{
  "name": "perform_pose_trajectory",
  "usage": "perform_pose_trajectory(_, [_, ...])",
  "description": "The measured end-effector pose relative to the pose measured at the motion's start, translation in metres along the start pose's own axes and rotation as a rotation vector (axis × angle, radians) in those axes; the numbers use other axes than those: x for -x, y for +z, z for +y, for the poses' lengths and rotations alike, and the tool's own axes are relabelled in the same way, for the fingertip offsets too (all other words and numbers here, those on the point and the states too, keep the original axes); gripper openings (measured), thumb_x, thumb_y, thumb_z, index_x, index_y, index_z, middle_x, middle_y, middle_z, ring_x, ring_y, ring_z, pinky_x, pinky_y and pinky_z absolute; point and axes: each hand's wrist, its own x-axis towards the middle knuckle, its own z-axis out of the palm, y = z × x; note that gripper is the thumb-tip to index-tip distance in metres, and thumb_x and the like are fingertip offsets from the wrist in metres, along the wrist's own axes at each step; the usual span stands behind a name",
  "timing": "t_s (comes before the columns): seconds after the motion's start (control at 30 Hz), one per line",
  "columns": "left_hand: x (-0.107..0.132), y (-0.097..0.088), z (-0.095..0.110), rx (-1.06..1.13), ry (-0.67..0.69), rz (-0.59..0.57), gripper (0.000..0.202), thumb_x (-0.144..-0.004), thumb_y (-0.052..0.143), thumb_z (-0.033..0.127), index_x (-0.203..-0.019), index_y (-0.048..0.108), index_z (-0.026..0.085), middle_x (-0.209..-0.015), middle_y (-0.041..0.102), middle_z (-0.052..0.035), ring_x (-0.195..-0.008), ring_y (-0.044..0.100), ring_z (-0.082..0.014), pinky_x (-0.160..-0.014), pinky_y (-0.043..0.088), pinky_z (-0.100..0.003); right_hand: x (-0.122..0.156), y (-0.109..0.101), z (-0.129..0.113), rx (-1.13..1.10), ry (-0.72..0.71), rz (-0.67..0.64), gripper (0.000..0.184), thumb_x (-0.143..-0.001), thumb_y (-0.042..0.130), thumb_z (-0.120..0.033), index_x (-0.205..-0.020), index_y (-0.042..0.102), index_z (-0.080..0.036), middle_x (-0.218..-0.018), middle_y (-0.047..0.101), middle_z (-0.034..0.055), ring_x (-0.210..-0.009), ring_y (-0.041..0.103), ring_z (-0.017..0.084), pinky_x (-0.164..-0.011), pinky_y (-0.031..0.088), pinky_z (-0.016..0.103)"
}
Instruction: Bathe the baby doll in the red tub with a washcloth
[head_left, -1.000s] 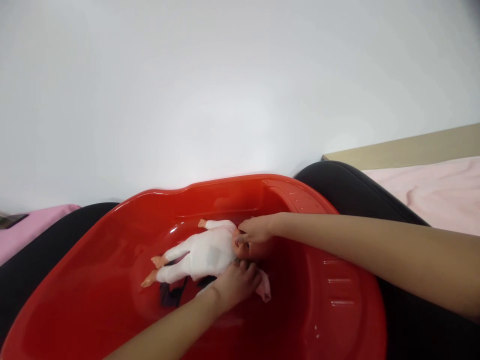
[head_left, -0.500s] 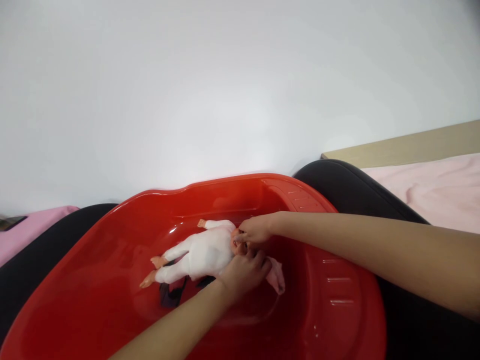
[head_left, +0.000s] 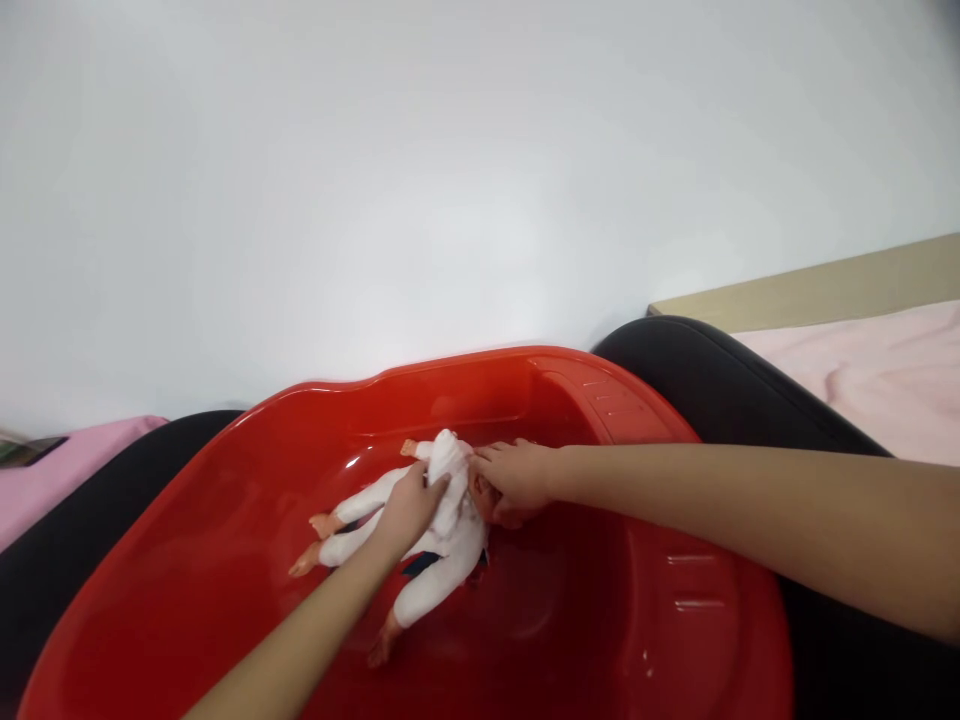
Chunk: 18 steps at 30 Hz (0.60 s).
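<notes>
A baby doll [head_left: 442,585] in white lies on its back inside a red baby bathtub [head_left: 187,560]. Its feet point left and its head lies to the right. My left hand [head_left: 412,508] is closed on a pale, crumpled washcloth [head_left: 450,468] over the doll's chest, near the neck. My right hand [head_left: 517,476] wraps around the doll's head [head_left: 484,495] from the right and covers much of it. Part of something dark [head_left: 422,564] shows beneath the doll.
Black padded shapes [head_left: 720,375] flank the tub at left and right. Beyond the right one lies a pale pink cloth [head_left: 892,370] beside a beige board [head_left: 817,285]. Another pink surface [head_left: 90,455] is at the far left. A white wall [head_left: 450,180] rises behind.
My left hand has moved left with the washcloth, from beside the doll's head to its chest. The doll's near arm is now uncovered. My right hand stays at the head.
</notes>
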Motion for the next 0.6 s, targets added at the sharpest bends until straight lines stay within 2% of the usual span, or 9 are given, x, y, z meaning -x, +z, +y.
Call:
perform_pose_trajectory(0.07, [-0.003, 0.013, 0.009, 0.075, 0.008, -0.028, 0.026, -0.097, 0.050, 0.037, -0.111, 0.061, 0.019, -0.110, 0.075, -0.0128, -0.099, 0.070, -0.0270, -0.086, 0.049, -0.035, 0.000, 0.007, 0.000, 0.055, -0.033, 0.032, 0.090, -0.070, 0.080, -0.039, -0.151, 0.045, -0.020, -0.157, 0.047, 0.0194, -0.136, 0.052, 0.041, -0.104, 0.050, 0.058])
perform_pose_trajectory(0.2, [-0.003, 0.029, 0.014, 0.106, 0.063, -0.004, 0.029, -0.095, 0.049, 0.032, -0.119, 0.061, 0.021, -0.124, 0.073, -0.0130, -0.114, 0.068, -0.0298, -0.096, 0.048, -0.035, -0.001, 0.012, 0.002, 0.093, -0.047, 0.049, 0.085, -0.073, 0.078, -0.037, -0.149, 0.046, -0.017, -0.155, 0.049, 0.0201, -0.135, 0.054, 0.041, -0.105, 0.049, 0.061])
perform_pose_trajectory(0.37, [0.004, 0.028, 0.008, 0.049, 0.064, -0.072, 0.020, -0.089, 0.052, 0.023, -0.105, 0.065, 0.021, -0.109, 0.077, -0.0101, -0.102, 0.071, -0.0262, -0.087, 0.050, -0.030, -0.002, 0.016, 0.004, 0.116, -0.052, 0.031, 0.089, -0.071, 0.079, -0.037, -0.150, 0.045, -0.013, -0.155, 0.049, 0.0218, -0.131, 0.056, 0.041, -0.102, 0.050, 0.064])
perform_pose_trajectory(0.5, [0.009, 0.023, 0.004, 0.138, 0.085, -0.168, 0.023, -0.087, 0.051, 0.018, -0.102, 0.068, 0.022, -0.106, 0.078, -0.0054, -0.098, 0.072, -0.0213, -0.084, 0.050, -0.026, -0.004, 0.020, 0.006, 0.151, -0.080, 0.017, 0.091, -0.068, 0.081, -0.039, -0.148, 0.046, -0.013, -0.146, 0.057, 0.0226, -0.126, 0.060, 0.041, -0.101, 0.051, 0.063])
perform_pose_trajectory(0.6, [0.002, 0.021, 0.004, 0.218, 0.061, -0.141, 0.023, -0.084, 0.054, 0.017, -0.101, 0.069, 0.020, -0.102, 0.078, -0.0066, -0.093, 0.072, -0.0222, -0.081, 0.051, -0.028, -0.004, 0.020, 0.007, 0.157, -0.076, 0.027, 0.088, -0.073, 0.078, -0.045, -0.148, 0.046, -0.014, -0.148, 0.056, 0.0227, -0.126, 0.060, 0.041, -0.099, 0.053, 0.060])
